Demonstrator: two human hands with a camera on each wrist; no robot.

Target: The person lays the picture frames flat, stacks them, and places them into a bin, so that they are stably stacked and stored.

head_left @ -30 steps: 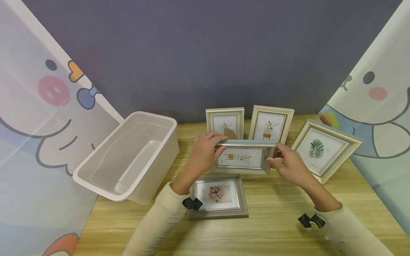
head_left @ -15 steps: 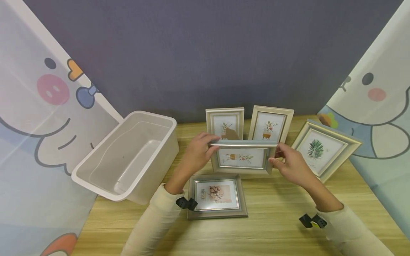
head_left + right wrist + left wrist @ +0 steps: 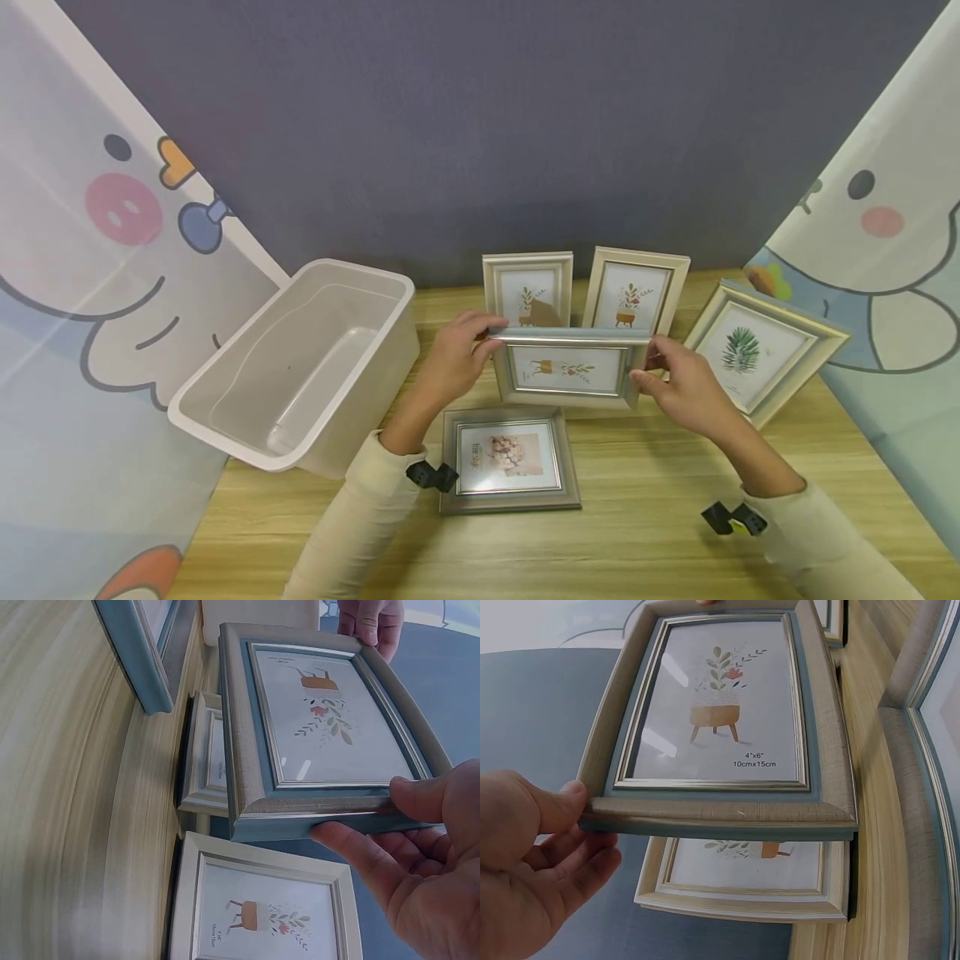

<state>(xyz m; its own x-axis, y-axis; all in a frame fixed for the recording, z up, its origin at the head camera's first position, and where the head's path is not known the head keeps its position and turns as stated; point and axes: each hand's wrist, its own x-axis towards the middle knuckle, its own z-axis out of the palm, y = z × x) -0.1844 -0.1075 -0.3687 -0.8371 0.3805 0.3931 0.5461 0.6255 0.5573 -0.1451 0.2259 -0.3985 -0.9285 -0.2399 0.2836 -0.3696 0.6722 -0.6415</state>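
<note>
Picture frame (image 3: 566, 369) turned sideways, left fingers (image 3: 592, 876) and right fingers (image 3: 351, 846) pinching opposite ends, pink-flower frame (image 3: 512, 460) lying flat nearby

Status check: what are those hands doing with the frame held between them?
Left hand pinching one end, right hand the other. Held frame turned on its side. Two standing frames just behind, might get bumped.
</note>
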